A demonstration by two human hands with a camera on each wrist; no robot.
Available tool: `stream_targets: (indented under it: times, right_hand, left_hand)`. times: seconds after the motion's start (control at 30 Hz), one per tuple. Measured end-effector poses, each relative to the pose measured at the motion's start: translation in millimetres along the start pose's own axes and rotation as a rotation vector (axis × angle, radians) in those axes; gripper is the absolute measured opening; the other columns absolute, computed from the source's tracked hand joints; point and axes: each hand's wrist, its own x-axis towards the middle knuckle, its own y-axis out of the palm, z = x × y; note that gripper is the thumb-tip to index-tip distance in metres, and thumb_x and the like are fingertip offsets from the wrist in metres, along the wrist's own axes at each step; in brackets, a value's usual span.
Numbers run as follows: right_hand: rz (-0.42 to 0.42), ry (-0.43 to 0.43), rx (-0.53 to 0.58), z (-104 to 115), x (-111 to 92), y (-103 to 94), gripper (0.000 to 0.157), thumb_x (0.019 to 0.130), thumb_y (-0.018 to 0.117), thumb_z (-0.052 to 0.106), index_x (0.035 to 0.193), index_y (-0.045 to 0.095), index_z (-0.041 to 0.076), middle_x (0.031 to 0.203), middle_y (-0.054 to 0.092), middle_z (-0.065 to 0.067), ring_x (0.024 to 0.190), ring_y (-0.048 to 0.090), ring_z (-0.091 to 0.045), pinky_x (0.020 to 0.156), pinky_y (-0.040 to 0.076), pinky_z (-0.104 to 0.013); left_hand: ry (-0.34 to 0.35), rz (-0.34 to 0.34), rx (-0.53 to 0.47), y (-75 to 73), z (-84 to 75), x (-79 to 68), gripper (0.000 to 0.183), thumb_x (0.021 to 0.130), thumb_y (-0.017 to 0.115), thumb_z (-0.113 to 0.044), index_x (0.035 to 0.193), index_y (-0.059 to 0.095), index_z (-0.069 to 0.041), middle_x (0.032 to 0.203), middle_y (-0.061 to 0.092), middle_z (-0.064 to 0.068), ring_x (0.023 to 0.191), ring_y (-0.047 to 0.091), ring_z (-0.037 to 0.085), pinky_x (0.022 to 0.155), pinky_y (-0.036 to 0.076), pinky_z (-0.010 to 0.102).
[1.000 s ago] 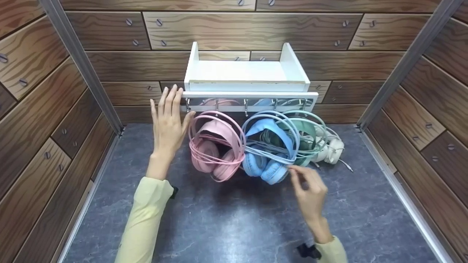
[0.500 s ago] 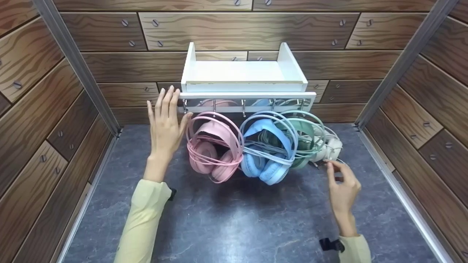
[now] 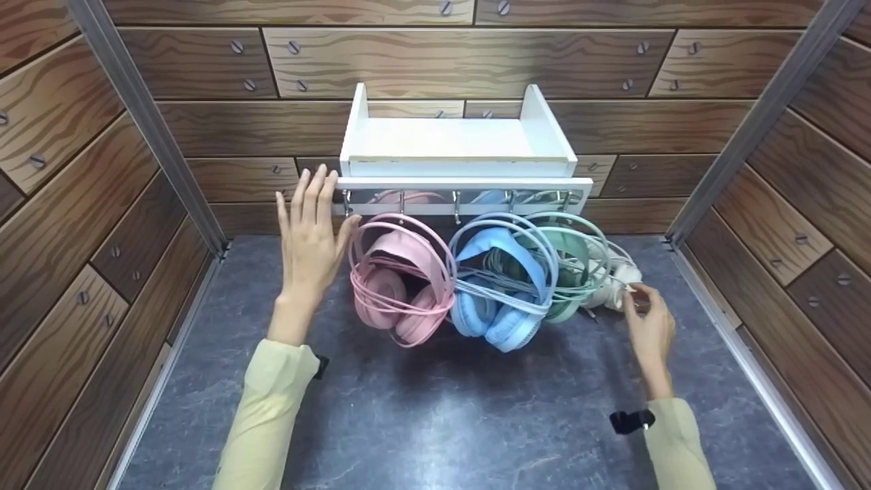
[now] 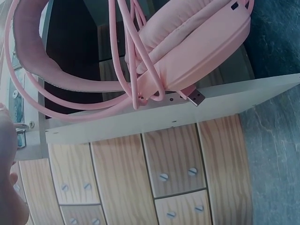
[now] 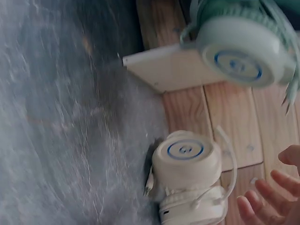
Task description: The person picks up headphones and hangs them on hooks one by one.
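My left hand (image 3: pixel 309 245) rests, fingers straight, against the left end of a white hook rack (image 3: pixel 463 183). Pink headphones (image 3: pixel 408 246) with a coiled cord hang nearest to it; their USB plug (image 4: pixel 196 97) shows in the left wrist view. Blue headphones (image 3: pixel 509 246) and green headphones (image 3: pixel 575 255) hang further right, cords looped. White headphones (image 5: pixel 186 161) lie on the floor surface beside the rack's right side. Right at them is my right hand (image 3: pixel 650 327); in the right wrist view its fingers (image 5: pixel 276 199) are spread and loosely bent, holding nothing.
The rack's upper shelf (image 3: pixel 442 139) has raised side panels. Several metal hooks (image 3: pixel 456 204) line its front. Wood-patterned walls (image 3: pixel 469 61) enclose the back and sides, above a dark marbled surface (image 3: pixel 422 422). A white cord stands up beside the white headphones.
My right hand has moved right, from the blue headphones' lower edge over to the white headphones. My left hand has stayed at the rack's end.
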Motion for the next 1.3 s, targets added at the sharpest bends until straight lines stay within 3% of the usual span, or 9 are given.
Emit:
stream_targets:
  times: [0.13,0.27,0.57,0.77,0.83,0.93,1.03,1.13,1.3]
  right_hand:
    - [0.062,0.092,-0.029,-11,16,2.9,0.037,0.101,0.059,0.022,0.131,0.061,-0.001,0.121,0.067,-0.023,0.102,0.065,-0.038,0.090,0.046,-0.048]
    - [0.165,0.193,-0.074,-20,32,5.4,0.050,0.104,0.050,0.031,0.138,0.054,-0.006,0.129,0.061,-0.029,0.119,0.058,-0.045,0.104,0.040,-0.057]
    - [0.407,0.388,-0.106,-36,58,18.3,0.087,0.102,0.033,0.058,0.150,0.031,-0.015,0.150,0.037,-0.038,0.139,0.035,-0.053,0.118,0.028,-0.057]
    - [0.532,0.497,-0.048,-42,67,21.2,0.098,0.100,0.018,0.065,0.149,0.024,-0.020,0.153,0.026,-0.042,0.143,0.027,-0.055,0.120,0.025,-0.056]
    - [0.542,0.562,0.060,-46,67,22.9,0.100,0.099,0.022,0.067,0.151,0.019,-0.019,0.156,0.022,-0.040,0.144,0.028,-0.051,0.120,0.028,-0.054]
    - [0.532,0.655,0.305,-57,67,27.8,0.102,0.097,0.042,0.066,0.154,0.015,-0.014,0.150,0.033,-0.036,0.131,0.048,-0.044,0.106,0.048,-0.054]
    - [0.517,0.738,0.546,-72,71,34.7,0.087,0.090,0.065,0.059,0.146,0.034,0.000,0.122,0.055,-0.017,0.101,0.065,-0.027,0.085,0.060,-0.048]
    - [0.522,0.768,0.614,-80,76,38.6,0.070,0.086,0.073,0.055,0.130,0.043,0.009,0.100,0.057,0.000,0.081,0.068,-0.015,0.077,0.062,-0.042]
    - [0.537,0.717,0.577,-66,71,35.6,0.081,0.093,0.064,0.052,0.147,0.032,0.000,0.107,0.052,-0.005,0.080,0.066,-0.013,0.079,0.062,-0.041]
  left_hand:
    - [0.000,-0.001,0.004,-0.2,0.9,-0.4,0.067,0.099,0.057,-0.044,0.154,0.040,-0.010,0.162,0.037,0.006,0.153,0.025,0.027,0.125,0.002,0.056]
    - [-0.002,-0.007,0.002,-0.2,2.2,-0.9,0.066,0.098,0.058,-0.042,0.153,0.041,-0.010,0.162,0.037,0.006,0.152,0.026,0.027,0.125,0.002,0.057]
    - [-0.004,-0.011,-0.014,-0.1,1.9,-2.1,0.068,0.098,0.059,-0.042,0.155,0.039,-0.012,0.162,0.036,0.006,0.152,0.026,0.027,0.125,0.002,0.056]
    - [-0.003,-0.002,-0.006,1.4,0.0,-1.8,0.068,0.099,0.058,-0.043,0.156,0.038,-0.012,0.162,0.036,0.005,0.153,0.025,0.027,0.125,0.001,0.056]
    - [0.000,0.000,-0.003,1.8,-0.4,-1.3,0.068,0.099,0.058,-0.043,0.156,0.038,-0.013,0.162,0.036,0.005,0.153,0.025,0.027,0.125,0.001,0.056]
    - [0.002,0.004,-0.001,1.4,-0.3,-0.7,0.067,0.099,0.057,-0.044,0.156,0.038,-0.013,0.162,0.035,0.005,0.153,0.025,0.026,0.125,0.000,0.056]
    - [0.002,0.008,0.001,1.2,0.3,-0.5,0.067,0.100,0.056,-0.045,0.156,0.037,-0.013,0.163,0.035,0.005,0.153,0.024,0.026,0.125,0.000,0.055]
    - [0.001,0.007,0.006,1.4,0.8,-0.3,0.068,0.100,0.056,-0.045,0.156,0.037,-0.013,0.163,0.035,0.005,0.153,0.024,0.026,0.125,0.001,0.056]
    - [0.003,0.005,0.015,0.9,2.3,-0.4,0.068,0.099,0.059,-0.043,0.156,0.038,-0.013,0.162,0.036,0.005,0.153,0.025,0.026,0.125,0.002,0.056]
